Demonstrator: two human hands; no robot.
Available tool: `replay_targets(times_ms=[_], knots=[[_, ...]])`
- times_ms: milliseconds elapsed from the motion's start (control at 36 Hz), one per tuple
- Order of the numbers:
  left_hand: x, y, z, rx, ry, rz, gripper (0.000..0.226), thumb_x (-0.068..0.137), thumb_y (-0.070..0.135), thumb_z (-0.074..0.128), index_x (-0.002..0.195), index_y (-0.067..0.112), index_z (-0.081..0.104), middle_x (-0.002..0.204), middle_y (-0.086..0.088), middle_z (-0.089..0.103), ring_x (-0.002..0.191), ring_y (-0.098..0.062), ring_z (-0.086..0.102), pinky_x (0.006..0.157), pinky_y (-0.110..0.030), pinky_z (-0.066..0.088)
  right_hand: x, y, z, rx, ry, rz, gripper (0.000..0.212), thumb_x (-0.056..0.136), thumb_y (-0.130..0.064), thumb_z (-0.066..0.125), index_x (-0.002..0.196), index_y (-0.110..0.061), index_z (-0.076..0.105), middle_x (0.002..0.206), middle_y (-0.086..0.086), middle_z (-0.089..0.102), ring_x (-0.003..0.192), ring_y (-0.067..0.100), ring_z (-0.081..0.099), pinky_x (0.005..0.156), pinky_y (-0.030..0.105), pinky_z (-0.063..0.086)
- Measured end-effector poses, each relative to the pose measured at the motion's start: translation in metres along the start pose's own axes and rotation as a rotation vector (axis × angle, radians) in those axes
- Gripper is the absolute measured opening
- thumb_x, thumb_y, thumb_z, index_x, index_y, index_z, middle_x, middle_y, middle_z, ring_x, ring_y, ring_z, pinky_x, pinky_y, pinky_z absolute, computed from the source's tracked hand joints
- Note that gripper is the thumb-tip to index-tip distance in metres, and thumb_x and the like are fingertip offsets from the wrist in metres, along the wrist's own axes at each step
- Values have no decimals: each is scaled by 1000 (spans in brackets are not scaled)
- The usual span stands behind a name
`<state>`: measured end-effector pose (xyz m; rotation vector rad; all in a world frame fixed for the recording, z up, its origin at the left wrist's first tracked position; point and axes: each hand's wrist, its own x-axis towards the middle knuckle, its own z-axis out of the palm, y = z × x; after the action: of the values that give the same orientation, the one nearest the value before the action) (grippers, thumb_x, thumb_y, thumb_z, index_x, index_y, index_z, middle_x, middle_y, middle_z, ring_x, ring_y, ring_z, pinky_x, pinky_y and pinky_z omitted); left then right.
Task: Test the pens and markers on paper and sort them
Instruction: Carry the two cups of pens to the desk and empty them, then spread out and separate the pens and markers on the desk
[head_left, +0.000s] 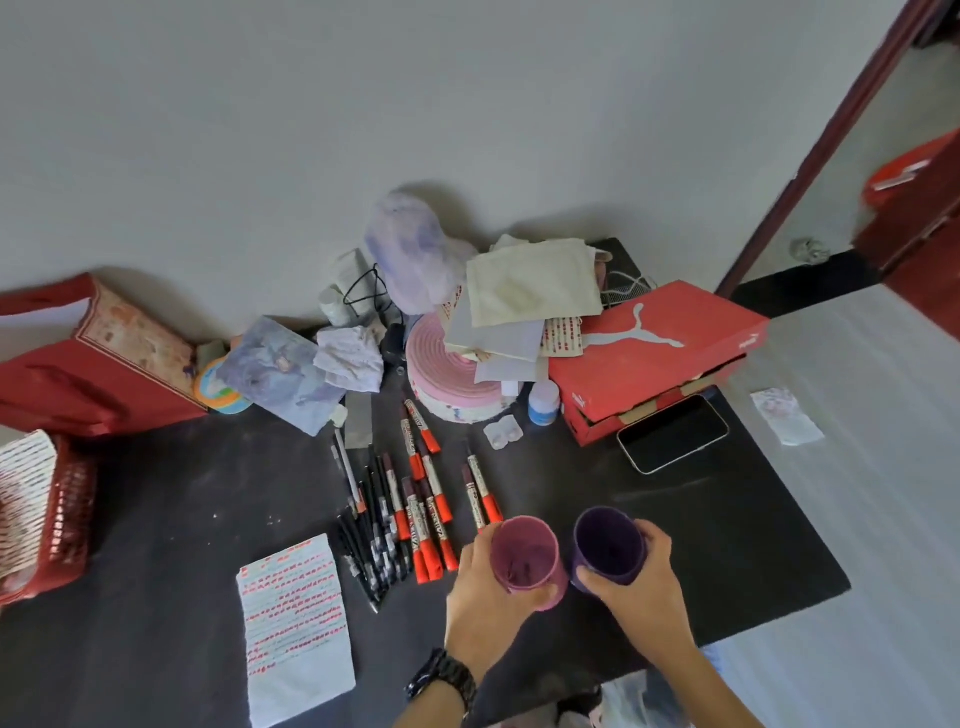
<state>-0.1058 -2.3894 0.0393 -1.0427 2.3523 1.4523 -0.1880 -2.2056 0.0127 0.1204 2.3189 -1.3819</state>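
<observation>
Two empty cups stand side by side on the black table (727, 545). My left hand (485, 597) grips the pink cup (524, 558); my right hand (636, 584) grips the dark purple cup (608, 540). Left of the cups lie several red-capped markers (428, 519) and a bunch of thin black pens (371, 535), with two more red markers (480, 491) just above my left hand. A sheet of paper (296, 629) covered in rows of red marks lies at the lower left.
A red shoe box (660, 353) and a phone (672, 434) sit at the right. Clutter lines the back: a pink round box (447, 379), cloths, a small bottle (544, 402). A red bag (78, 374) and red basket (62, 514) stand left.
</observation>
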Motion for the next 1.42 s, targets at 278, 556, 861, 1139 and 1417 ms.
replay_targets(times_ms=[278,556,861,1139,1417], knots=[[17,-12,39,-2,116,65,93,61,54,87,135,57,32,131,31,43,111,-2,59,91,-27,53,40,13,12,-52,43,-150,97,60,-24,97,129,-47,33,125,-12,54,111,14,58,82,20,47],[25,-22,33,-29,30,87,103,68,40,88,144,58,21,137,27,37,116,-6,58,95,-23,53,32,14,16,-77,85,-133,101,61,-31,96,131,-52,26,126,-17,48,115,15,54,88,33,51],[3,-75,-39,-77,116,115,84,83,23,77,137,60,25,125,36,45,106,6,57,78,-6,49,-10,56,42,-17,247,244,85,67,3,89,135,2,40,112,25,61,103,41,63,64,3,49],[-11,-228,-194,180,459,-109,55,92,29,68,137,43,39,139,11,48,116,-4,48,95,-38,52,-102,11,185,-230,-56,-35,48,69,0,85,95,-35,65,94,-6,74,90,4,65,78,5,46],[38,-303,-240,426,464,171,54,90,47,54,140,27,54,151,2,45,131,-23,47,105,-42,46,-48,-18,285,-629,-204,-891,39,91,-43,60,126,-26,61,147,-2,49,145,23,34,117,41,33]])
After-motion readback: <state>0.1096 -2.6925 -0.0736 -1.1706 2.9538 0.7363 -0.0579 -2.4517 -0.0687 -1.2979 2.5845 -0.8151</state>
